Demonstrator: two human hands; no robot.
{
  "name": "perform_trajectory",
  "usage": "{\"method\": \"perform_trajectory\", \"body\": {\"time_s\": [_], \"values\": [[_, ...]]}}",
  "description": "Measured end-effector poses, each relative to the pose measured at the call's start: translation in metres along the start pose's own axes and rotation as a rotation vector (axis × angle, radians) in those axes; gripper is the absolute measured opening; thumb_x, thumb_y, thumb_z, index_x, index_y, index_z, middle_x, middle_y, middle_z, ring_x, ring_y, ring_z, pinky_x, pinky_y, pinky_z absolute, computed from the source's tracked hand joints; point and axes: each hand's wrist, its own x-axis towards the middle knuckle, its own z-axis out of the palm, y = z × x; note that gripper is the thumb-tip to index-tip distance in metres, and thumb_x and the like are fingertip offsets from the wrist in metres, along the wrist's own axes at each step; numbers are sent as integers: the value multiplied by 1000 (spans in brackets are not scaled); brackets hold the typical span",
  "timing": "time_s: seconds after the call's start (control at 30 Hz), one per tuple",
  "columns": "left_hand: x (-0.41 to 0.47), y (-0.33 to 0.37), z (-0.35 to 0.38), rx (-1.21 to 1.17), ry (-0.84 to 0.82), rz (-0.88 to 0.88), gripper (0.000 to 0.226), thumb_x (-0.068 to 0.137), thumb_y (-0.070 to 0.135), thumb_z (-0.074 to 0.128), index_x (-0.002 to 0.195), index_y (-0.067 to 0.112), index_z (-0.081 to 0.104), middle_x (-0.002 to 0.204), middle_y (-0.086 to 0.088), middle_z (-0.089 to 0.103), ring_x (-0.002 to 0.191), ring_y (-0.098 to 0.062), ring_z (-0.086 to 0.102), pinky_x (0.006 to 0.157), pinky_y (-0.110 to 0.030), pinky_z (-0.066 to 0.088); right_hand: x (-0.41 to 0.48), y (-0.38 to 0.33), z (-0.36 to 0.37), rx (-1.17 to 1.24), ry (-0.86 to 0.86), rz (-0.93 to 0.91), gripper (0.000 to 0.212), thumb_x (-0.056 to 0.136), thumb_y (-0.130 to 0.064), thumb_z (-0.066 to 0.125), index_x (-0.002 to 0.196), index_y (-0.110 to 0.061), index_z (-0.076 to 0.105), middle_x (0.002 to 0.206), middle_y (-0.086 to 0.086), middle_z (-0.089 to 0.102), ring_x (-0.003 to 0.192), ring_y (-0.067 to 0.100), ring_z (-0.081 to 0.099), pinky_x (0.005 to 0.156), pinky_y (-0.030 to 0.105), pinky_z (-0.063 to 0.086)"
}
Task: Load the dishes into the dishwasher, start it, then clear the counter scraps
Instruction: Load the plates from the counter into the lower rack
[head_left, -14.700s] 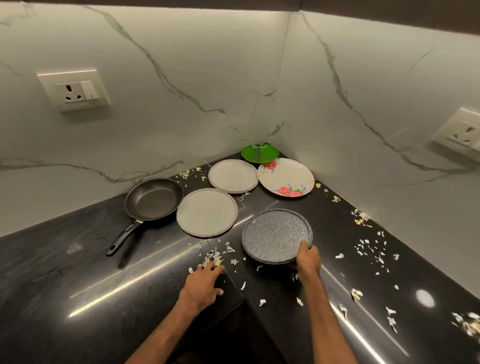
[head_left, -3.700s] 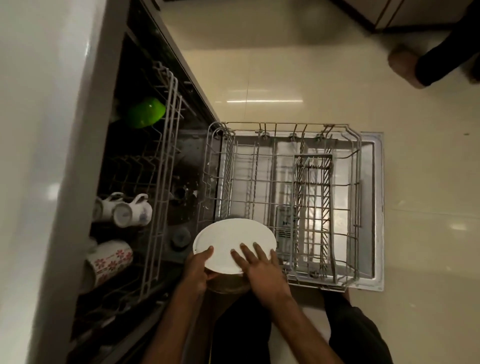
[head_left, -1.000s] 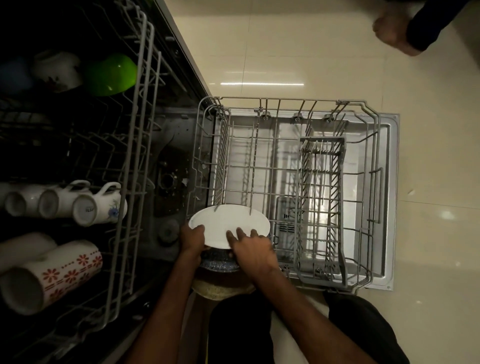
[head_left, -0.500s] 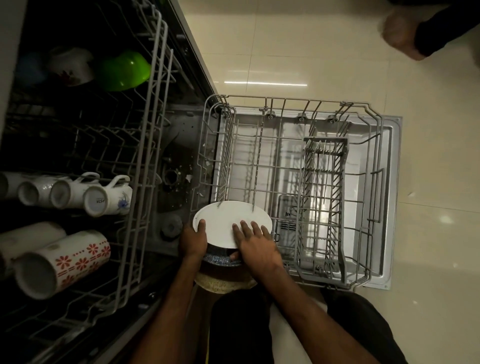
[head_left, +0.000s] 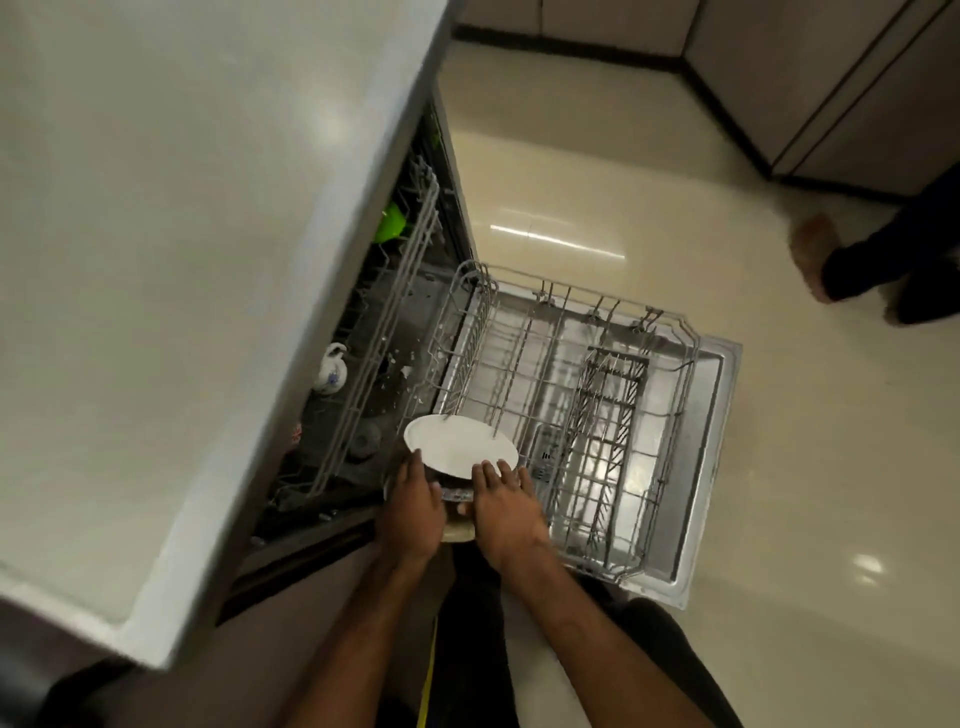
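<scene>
Mid-load at the open dishwasher, lower rack (head_left: 688, 374) drawn out over the dropped door (head_left: 719, 467) toward 3 o'clock. Holding a white plate (head_left: 457, 447) at the rack's near left corner, straight at 12 o'clock from both hands and touching them. Left hand (head_left: 410, 512) wrapped round the 9 o'clock side of a small stack (head_left: 458, 531) of other dishes carried beneath, one fingertip up on the plate's rim. Right hand (head_left: 506, 512) on the plate's 5 o'clock rim, fingers (head_left: 488, 470) laid over the top, thumb out of sight below, so probably a pinch. Neither hand spread wide. Reads as a flattened oval, long axis from 10 to 4 o'clock, face up and only a little tipped, far rim in among the first wire prongs. Prong rows running roughly 1 to 7 o'clock, so likely needs tipping up on edge, far rim down, before sliding between two of them. Right hand nearer the free slots and better placed to steer, left tied up with the stack. Some risk of the stack slipping as the plate comes away. At 10 o'clock, under the pale counter (head_left: 182, 260), the upper rack (head_left: 387, 332) with a mug (head_left: 331, 368) and a green bowl (head_left: 390, 224). Someone else's leg (head_left: 883, 260) at 2 o'clock on the floor. Most of the job judged yet to come: stack not racked, door down.
</scene>
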Motion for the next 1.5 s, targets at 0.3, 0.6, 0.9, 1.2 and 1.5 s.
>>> {"method": "perform_trajectory", "body": {"time_s": [0.3,0.6,0.9,1.2,1.5], "values": [[-159,63,-127,-52,177,-96,54,100,24,44,152,18,31,149,-5,43,130,-26,49,97,-40,45,-140,-59,-105,-59,219,-234,58,105,-31,33,157,-10,15,164,8,18,152,26,11,124,45,5],[-258,22,-236,-161,619,-229,49,100,23,47,149,21,38,149,1,46,129,-20,51,99,-39,46,-204,-180,-130,-122,391,-657,57,104,-21,35,157,-13,18,164,4,19,152,20,12,125,39,4],[-437,-178,-235,-186,854,-605,52,95,18,47,147,21,40,143,2,49,128,-19,51,98,-36,47,-276,-343,-6,-66,465,-1057,45,82,-16,78,124,-4,65,118,13,70,110,31,67,94,51,52],[-608,-373,-183,-294,892,-1015,56,97,25,50,150,13,37,158,-5,34,144,-21,34,111,-38,38,-369,-484,138,-210,228,-1293,41,79,-19,80,117,-6,69,114,10,72,106,28,68,94,46,55],[-657,-466,-146,-434,780,-1240,65,100,39,48,155,15,24,163,-5,19,150,-22,20,119,-43,26,-420,-574,227,-405,64,-1482,40,97,-25,57,135,-14,56,135,2,60,127,19,54,112,37,37]]}}
